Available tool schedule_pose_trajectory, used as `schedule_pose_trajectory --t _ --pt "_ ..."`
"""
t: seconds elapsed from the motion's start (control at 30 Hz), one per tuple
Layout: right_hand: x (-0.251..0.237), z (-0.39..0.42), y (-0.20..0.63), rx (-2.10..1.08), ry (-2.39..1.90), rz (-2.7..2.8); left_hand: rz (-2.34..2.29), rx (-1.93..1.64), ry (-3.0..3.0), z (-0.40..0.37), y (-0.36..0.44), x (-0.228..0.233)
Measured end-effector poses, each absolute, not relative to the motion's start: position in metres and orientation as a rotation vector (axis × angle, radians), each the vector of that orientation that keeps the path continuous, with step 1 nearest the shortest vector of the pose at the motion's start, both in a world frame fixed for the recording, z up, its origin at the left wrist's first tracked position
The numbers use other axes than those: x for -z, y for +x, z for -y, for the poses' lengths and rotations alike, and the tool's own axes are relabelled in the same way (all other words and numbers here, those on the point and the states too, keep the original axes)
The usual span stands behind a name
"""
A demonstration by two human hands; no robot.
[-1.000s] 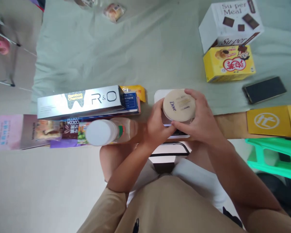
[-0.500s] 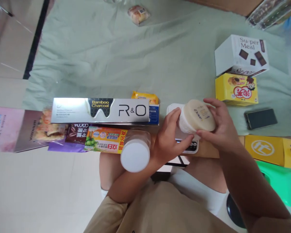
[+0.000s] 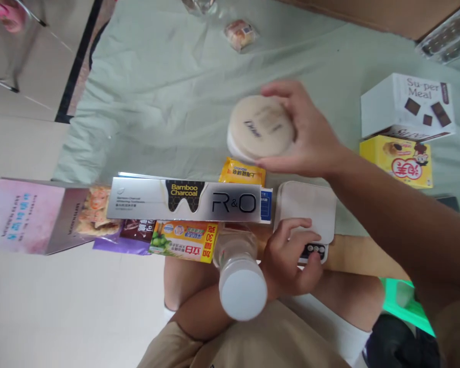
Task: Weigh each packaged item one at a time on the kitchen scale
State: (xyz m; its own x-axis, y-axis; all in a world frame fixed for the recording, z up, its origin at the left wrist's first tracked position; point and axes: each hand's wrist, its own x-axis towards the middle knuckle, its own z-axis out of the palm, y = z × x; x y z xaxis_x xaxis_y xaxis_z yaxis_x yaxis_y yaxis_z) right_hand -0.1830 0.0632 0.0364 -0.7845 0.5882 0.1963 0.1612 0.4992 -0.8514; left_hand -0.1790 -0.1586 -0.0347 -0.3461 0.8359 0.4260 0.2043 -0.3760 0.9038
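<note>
My right hand point(image 3: 308, 133) is closed round the side of a round Dove tub point(image 3: 260, 128) with a cream lid. It holds the tub in the air above the green cloth, lid facing up toward me. Over the lower part of a white kitchen scale point(image 3: 306, 207) is my left hand point(image 3: 291, 258), its fingers apart and slightly bent, holding nothing. The fingers lie beside the scale's dark button panel; whether they touch it I cannot tell. Just left of that hand stands a clear jar with a white lid point(image 3: 243, 289).
A silver Bamboo Charcoal toothpaste box point(image 3: 187, 199) lies left of the scale, with a yellow packet point(image 3: 241, 171) behind it. Further left are a soap box point(image 3: 184, 240) and a pink box point(image 3: 26, 214). On the right stand a Su-per Meal box point(image 3: 410, 107) and a yellow snack box point(image 3: 398, 161).
My right hand has lifted the Dove tub off to the upper left, away from the scale. My left hand has let go of the tub and moved down over the scale. The camera view has shifted.
</note>
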Motion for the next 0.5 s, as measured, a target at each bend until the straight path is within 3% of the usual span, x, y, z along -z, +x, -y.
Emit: schedule_pose_trajectory --t 0.2,0.37,0.5 --pt "-0.001 -0.066 -0.261 -1.217 -0.454 2.596 -1.242 -1.716 1.49 0.155 -0.175 0.042" --pt "0.029 -0.064 -0.277 -1.224 -0.344 2.651 -1.226 -1.731 1.532 0.157 -0.173 0.046" --pt "0.026 -0.064 -0.278 -1.242 -0.266 2.784 -1.255 -1.653 1.579 0.16 -0.172 0.045"
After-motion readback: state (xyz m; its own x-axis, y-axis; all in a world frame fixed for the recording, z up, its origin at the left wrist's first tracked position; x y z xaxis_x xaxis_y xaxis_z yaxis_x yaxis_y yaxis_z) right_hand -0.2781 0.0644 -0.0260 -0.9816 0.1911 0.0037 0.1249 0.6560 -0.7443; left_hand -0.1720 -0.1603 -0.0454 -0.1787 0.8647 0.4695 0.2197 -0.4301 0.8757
